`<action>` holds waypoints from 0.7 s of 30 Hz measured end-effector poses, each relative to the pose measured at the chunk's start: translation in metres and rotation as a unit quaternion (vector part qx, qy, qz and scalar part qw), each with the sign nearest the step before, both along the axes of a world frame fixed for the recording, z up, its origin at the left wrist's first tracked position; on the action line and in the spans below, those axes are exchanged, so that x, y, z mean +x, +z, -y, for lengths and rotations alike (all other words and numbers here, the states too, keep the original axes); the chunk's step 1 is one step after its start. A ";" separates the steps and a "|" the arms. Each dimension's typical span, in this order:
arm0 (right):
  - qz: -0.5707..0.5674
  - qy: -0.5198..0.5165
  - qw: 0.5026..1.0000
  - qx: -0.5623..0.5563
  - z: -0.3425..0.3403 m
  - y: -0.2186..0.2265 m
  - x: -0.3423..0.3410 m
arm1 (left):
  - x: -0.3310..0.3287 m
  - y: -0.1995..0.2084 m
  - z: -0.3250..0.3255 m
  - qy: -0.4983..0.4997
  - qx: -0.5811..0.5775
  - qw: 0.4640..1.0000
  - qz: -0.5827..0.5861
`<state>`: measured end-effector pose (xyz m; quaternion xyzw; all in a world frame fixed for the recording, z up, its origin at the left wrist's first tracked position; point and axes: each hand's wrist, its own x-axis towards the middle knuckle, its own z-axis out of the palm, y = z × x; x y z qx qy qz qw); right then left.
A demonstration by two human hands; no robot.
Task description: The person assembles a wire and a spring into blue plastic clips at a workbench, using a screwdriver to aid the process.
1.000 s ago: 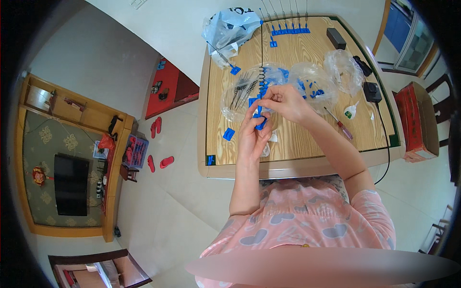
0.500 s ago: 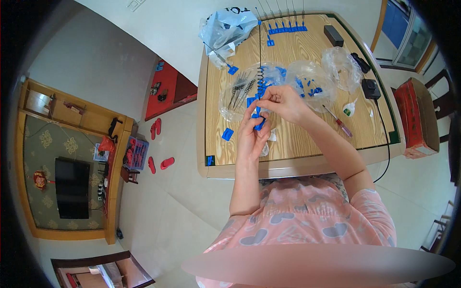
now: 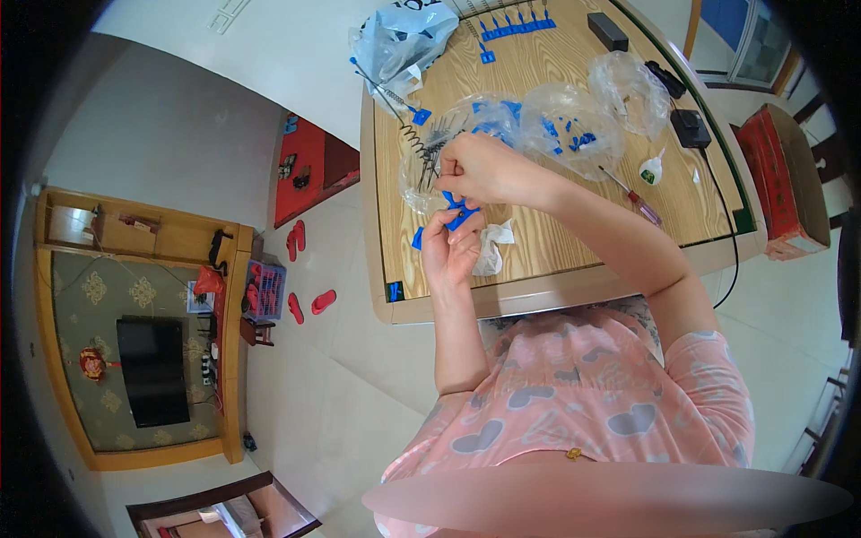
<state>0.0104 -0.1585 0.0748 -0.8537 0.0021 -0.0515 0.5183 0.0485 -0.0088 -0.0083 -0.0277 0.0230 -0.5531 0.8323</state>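
Left hand grasping blue piece between both hands, right hand apparently pinching its upper end

Dark lettering on pale-blue bag

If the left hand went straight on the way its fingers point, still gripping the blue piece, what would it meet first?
Probably the right hand, just ahead of the left hand and its blue piece; the depth between them is unclear.
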 end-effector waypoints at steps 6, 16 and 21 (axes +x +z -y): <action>0.024 -0.003 0.999 -0.046 -0.003 0.003 -0.003 | 0.001 -0.002 -0.002 -0.024 -0.027 0.999 -0.020; 0.038 0.002 0.999 -0.028 -0.006 0.002 -0.006 | -0.003 0.001 -0.003 -0.007 -0.019 1.000 -0.017; 0.102 0.021 0.994 0.041 -0.003 -0.015 -0.003 | -0.014 0.016 -0.004 0.196 0.146 0.943 0.226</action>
